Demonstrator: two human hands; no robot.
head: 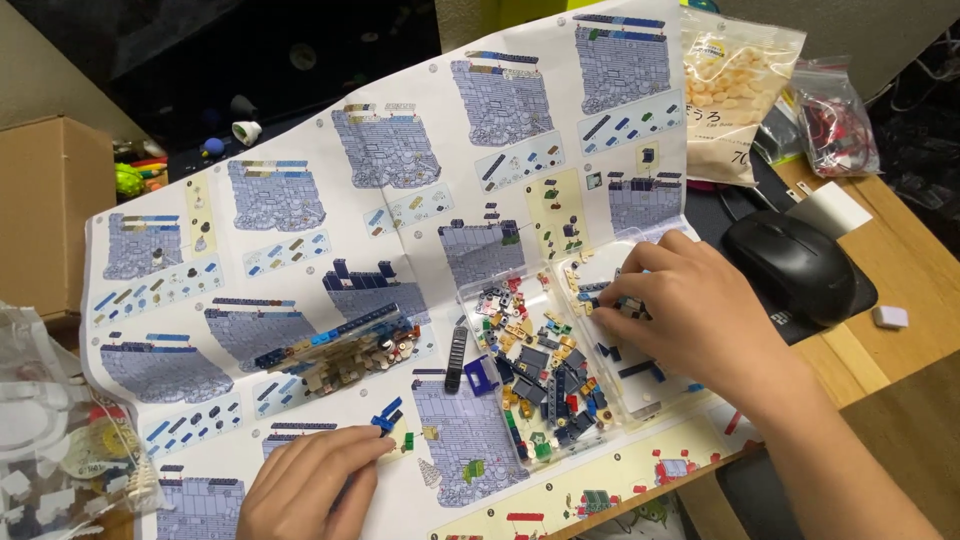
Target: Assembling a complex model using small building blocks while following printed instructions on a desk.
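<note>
A large folded instruction sheet (300,200) with pictures of brick builds covers the desk. My left hand (310,487) rests on it at the bottom, fingertips pinching a small blue brick piece (386,417). My right hand (690,315) reaches into a clear plastic tray (480,290), fingers closed among the small bricks (545,375) in its right compartment; what it grips is hidden. A partly built flat model (345,350) in blue and tan lies on the sheet left of the tray. A black ridged piece (457,357) and a dark blue piece (481,374) lie beside the tray.
A black computer mouse (795,265) sits right of my right hand. Behind it are a snack bag (730,90) and a small clear bag with red parts (840,115). A cardboard box (50,200) stands at left, clear plastic bags (60,440) at lower left.
</note>
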